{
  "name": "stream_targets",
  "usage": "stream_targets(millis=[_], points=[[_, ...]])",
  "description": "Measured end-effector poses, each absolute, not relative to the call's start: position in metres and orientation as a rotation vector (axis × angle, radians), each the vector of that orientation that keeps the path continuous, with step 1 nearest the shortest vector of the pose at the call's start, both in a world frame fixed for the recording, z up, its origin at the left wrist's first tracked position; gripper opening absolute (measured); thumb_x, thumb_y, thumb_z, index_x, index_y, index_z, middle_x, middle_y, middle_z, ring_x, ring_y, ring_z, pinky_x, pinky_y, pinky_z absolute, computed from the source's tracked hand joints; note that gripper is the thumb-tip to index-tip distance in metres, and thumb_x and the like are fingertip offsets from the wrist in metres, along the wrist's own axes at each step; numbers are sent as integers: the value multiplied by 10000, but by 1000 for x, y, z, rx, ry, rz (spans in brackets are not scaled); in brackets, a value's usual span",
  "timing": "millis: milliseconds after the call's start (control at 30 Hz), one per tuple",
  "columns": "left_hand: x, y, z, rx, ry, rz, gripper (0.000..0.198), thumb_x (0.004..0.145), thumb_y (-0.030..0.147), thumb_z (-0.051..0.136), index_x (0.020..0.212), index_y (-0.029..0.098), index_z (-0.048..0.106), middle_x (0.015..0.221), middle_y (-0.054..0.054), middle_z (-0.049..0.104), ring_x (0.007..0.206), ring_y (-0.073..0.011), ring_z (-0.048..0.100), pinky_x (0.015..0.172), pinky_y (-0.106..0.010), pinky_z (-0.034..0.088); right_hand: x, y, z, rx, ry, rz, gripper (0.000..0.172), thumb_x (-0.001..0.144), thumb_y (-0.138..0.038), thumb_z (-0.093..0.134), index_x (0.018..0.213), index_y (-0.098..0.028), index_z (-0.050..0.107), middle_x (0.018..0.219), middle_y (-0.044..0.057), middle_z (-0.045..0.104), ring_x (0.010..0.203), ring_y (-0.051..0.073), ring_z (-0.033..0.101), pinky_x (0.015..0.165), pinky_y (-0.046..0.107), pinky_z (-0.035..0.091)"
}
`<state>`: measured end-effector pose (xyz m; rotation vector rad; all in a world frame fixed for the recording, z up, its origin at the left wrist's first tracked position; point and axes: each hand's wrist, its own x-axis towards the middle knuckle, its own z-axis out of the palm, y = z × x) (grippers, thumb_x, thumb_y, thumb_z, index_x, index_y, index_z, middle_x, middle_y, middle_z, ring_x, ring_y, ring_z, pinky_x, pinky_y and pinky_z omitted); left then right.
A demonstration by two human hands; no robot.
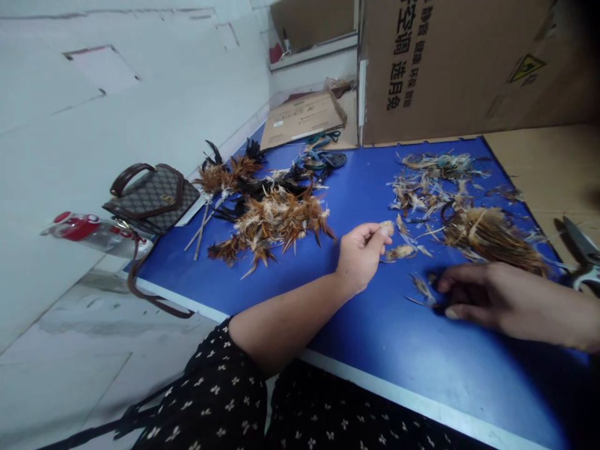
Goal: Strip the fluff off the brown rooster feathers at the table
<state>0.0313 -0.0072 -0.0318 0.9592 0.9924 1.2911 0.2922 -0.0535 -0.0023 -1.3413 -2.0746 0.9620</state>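
My left hand (362,255) is closed in a pinch, with the pale tan tip of a feather (387,227) showing at the fingertips. Just below that pinch, a fluffy beige feather (400,252) lies on the blue tabletop (375,350). My right hand (499,297) hovers low over the table, thumb and index finger apart. Close to its fingertips are some small loose feathers (422,289) and a dark bit; contact is unclear. Behind the right hand lies a tied bundle of long brown feathers (494,237), with loose feathers (422,187) scattered farther back.
Brown and black feather bunches (281,215) cover the table's left side. A patterned handbag (157,197) and a plastic bottle (100,231) sit at the left edge. Scissors (581,250) lie at far right. Flat cardboard (304,115) and a large carton (450,69) stand behind.
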Motion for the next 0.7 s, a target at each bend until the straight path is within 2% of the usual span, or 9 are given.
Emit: stream_targets(millis=[67,167,233,333,433,533,600,700], points=[[31,-6,-32,947,1001,1309,300,923,453,876,900,177,760,790,0,715,656,-77,513,624,-229,399,298,-50,-6,-1247,-2386,1141,226,892,-481,877,827,-282,795,598,-29,674,458,158,606,420,258,458],[32,-6,-32,921,987,1322,318,910,466,890,910,180,750,806,-2,723,651,-76,502,616,-232,392,300,-46,-6,-1191,-2508,976,296,1024,-443,702,789,-282,781,579,-27,669,423,144,585,432,261,446],[32,-6,-33,912,971,1321,341,898,484,902,908,180,748,807,0,722,643,-73,495,607,-236,381,296,-46,-3,-1164,-2412,781,304,1042,-477,688,847,-286,821,630,-20,725,447,144,634,455,262,488],[33,-8,-35,906,923,1294,367,885,505,917,915,176,758,814,-2,728,631,-69,500,593,-244,358,281,-52,1,-1151,-2073,421,200,1018,-462,773,1028,-292,877,888,20,866,683,180,803,662,274,645],[34,-10,-38,889,837,1191,376,884,512,924,924,164,786,800,-13,735,644,-79,540,629,-260,384,260,-61,0,-1076,-1867,245,149,981,-380,829,1092,-302,891,1003,36,899,776,204,845,812,313,714],[37,-11,-36,807,721,1111,369,848,476,968,922,153,808,872,-50,786,796,-128,675,819,-299,497,242,-65,-4,-1039,-1810,276,132,959,-349,829,1061,-306,902,995,41,905,741,219,847,806,346,743],[38,-13,-33,751,657,1094,364,811,446,1006,911,155,811,943,-70,813,926,-172,733,969,-347,520,233,-67,-6,-1086,-1739,340,126,951,-367,831,1025,-291,900,952,47,901,706,217,836,776,345,742],[37,-15,-27,743,581,1033,359,812,442,1014,896,159,810,994,-96,829,1033,-224,760,1068,-397,510,225,-69,-7,-1146,-1625,535,173,962,-426,828,999,-265,882,792,35,851,564,179,756,611,297,679]])
